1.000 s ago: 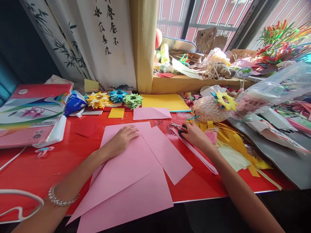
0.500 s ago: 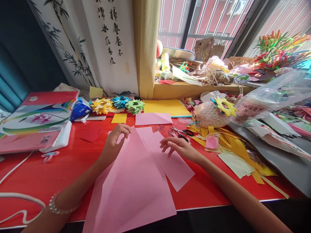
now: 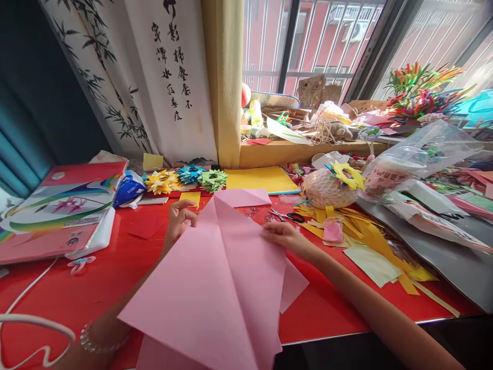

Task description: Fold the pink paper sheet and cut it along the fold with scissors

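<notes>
Scissors point(image 3: 289, 216) and yellow strips point(image 3: 358, 228) lie right of centre on the red table point(image 3: 57, 288); paper stars point(image 3: 187, 177) sit above. The left hand point(image 3: 177, 218) and right hand point(image 3: 283, 237) each pinch an edge of the pink sheet point(image 3: 215, 277), lower centre. Half a second ago it lay flat; now it is lifted and creased.

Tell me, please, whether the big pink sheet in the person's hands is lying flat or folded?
Folded and lifted. The pink sheet shows a ridge-like crease down its middle, and the left hand and right hand hold its upper edges above the red table.
</notes>
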Tool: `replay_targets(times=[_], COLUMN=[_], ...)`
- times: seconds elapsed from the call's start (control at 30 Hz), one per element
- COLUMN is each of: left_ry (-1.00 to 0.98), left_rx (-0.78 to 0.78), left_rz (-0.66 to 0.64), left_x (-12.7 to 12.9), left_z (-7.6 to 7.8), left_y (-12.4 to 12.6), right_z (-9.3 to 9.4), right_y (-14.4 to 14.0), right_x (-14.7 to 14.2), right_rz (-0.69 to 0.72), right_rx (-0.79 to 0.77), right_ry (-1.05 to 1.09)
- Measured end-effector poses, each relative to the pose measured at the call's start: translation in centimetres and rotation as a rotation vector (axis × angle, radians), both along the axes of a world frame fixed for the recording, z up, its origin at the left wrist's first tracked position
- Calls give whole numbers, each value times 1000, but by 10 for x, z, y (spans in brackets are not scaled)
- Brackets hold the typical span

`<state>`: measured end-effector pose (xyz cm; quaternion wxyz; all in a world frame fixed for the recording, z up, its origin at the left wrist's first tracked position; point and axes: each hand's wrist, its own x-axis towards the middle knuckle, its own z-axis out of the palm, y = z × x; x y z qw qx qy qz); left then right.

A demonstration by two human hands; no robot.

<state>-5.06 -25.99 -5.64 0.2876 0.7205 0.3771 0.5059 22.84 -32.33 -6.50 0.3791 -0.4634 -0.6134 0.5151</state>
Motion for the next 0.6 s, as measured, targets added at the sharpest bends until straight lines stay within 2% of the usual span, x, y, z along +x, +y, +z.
replay_targets(times=[0.1,0.2,0.27,0.33,0.4,0.53,0.6], left_ry=[0,112,92,84,94,-50,-133], left_rx=[58,-177,-387,-566,-679,-764,-765], left_rz=[-75,-240,-301,-308,-300,-282,-238], left_x=[0,4,8,13,16,16,14], left_z=[0,5,11,17,20,18,15], left_y=[-5,-12,-16,-21,-23,-21,-18], right_z=[-2,-2,-3,-3,-1,6,9], right_y=[9,14,15,15,14,11,10], right_x=[9,15,17,17,15,12,13], right_rz=[-244,-315,-312,-301,-323,-438,-405], right_rx=[111,142,140,122,104,7,-66], right_ry=[12,37,42,43,69,213,296])
